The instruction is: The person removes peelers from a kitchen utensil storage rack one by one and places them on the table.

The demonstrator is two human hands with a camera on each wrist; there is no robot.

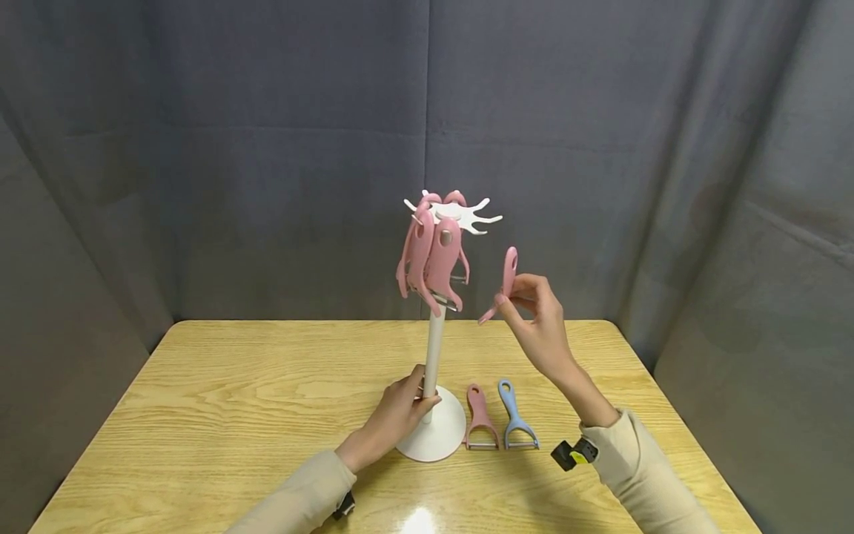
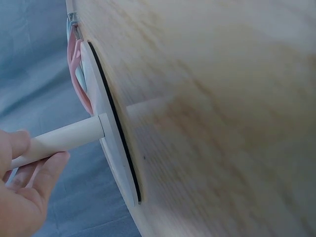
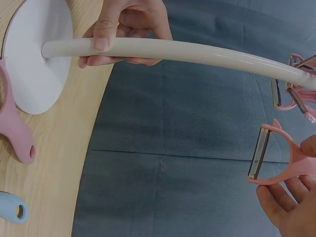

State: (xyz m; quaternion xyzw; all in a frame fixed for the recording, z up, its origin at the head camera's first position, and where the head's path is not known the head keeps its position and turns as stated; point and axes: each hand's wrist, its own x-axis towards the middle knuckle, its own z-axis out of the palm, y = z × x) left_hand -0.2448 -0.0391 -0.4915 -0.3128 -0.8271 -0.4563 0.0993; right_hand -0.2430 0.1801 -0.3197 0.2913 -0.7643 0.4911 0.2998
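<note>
A white stand (image 1: pixel 432 356) rises from a round base on the table, with several pink peelers (image 1: pixel 443 259) hanging from the hooks at its top. My left hand (image 1: pixel 399 408) grips the lower part of its pole, fingers and thumb around it, as the left wrist view also shows. In my right hand (image 1: pixel 542 326) a pink peeler (image 1: pixel 510 271) is pinched between thumb and fingers, held in the air to the right of the hanging peelers. Its blade end points down and its holed handle end points up. Some hooks on the stand's right side carry nothing.
On the wooden table (image 1: pixel 267 393), right of the base, lie a pink peeler (image 1: pixel 477 408) and a blue peeler (image 1: pixel 510 404), side by side with handles pointing away. Grey curtains (image 1: pixel 293 148) hang behind the table and at both sides.
</note>
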